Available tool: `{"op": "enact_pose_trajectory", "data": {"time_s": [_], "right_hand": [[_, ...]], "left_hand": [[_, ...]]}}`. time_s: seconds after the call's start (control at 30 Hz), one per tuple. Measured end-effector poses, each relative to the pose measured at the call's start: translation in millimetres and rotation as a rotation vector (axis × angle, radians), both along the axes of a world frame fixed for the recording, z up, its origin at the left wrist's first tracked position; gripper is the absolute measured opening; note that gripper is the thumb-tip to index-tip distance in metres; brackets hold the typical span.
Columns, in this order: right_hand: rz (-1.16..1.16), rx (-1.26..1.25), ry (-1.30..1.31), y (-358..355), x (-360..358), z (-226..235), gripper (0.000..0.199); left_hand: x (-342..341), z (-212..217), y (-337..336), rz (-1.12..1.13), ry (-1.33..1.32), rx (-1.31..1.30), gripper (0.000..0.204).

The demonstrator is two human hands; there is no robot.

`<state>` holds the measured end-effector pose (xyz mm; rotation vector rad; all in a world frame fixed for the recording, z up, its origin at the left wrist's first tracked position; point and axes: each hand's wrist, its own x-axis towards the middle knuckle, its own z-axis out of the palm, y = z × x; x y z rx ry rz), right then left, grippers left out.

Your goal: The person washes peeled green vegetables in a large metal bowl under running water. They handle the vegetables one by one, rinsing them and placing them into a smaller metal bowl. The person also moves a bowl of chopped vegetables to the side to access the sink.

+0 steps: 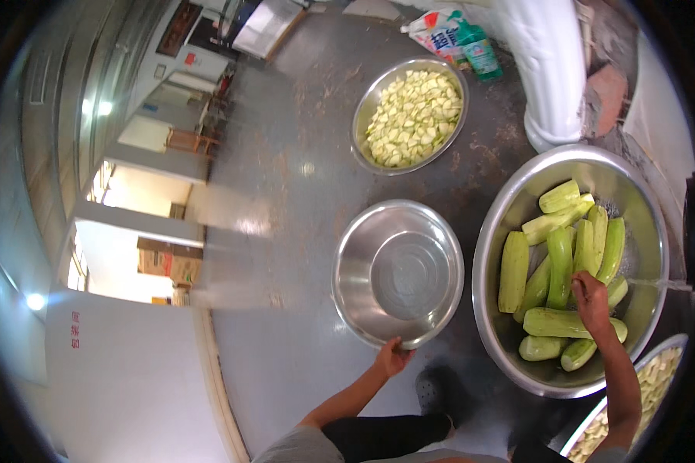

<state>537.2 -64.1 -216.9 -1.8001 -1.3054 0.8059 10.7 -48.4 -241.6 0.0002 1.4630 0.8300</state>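
Observation:
My left hand (394,356) grips the near rim of a steel basin (349,266) on the floor, with only bare, shiny metal showing inside. Over a larger steel basin (490,339) to the right, my right hand (592,301) is closed, its fingers drawn together and pointing down. Whether anything is between those fingers I cannot make out. Several pale green zucchini (560,266) lie in this basin. One long zucchini (564,322) lies crosswise just under my right wrist. What looks like a thin stream of water (652,284) enters from the right side.
Farther off stands a steel basin (357,139) full of cut zucchini pieces (413,116). Beyond it lie a green packet (479,52) and a white-and-red bag (434,35). A white pillar (548,85) rises behind the large basin. Another container of pale pieces (641,401) sits at lower right.

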Motion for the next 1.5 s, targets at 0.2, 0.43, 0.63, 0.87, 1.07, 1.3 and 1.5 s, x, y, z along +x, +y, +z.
{"op": "enact_pose_trajectory", "data": {"time_s": [0.2, 0.43, 0.63, 0.87, 1.07, 1.3, 1.5], "right_hand": [[0.246, 0.259, -0.208, 17.6, -5.0, 16.4, 0.011], [0.739, 0.394, -0.247, 43.2, -107.2, 105.1, 0.017], [0.653, 0.354, -0.296, 24.9, -70.1, 108.0, 0.017], [0.565, -0.050, -0.492, -14.6, 17.3, 96.1, 0.013], [0.332, -0.093, -0.560, -99.7, 84.6, 92.5, 0.014], [0.118, -0.157, -0.299, -144.4, 96.2, 83.1, 0.016], [0.064, -0.227, -0.423, -103.8, 117.7, 51.0, 0.022]], "left_hand": [[40.9, 58.9, 24.2, -1.543, -0.066, -0.382, 0.069], [138.6, 168.5, 79.0, -2.013, 1.322, 0.713, 0.039], [295.7, 230.7, 122.0, -2.157, 1.274, 0.996, 0.038], [425.1, 165.0, 103.9, -0.989, 0.261, 1.271, 0.030], [452.0, 55.4, 54.0, -0.818, -0.067, 0.966, 0.025], [445.0, 60.7, 63.3, -1.133, 0.040, 0.919, 0.034], [434.5, 45.4, 20.8, -1.691, 0.552, 1.038, 0.047]]}}
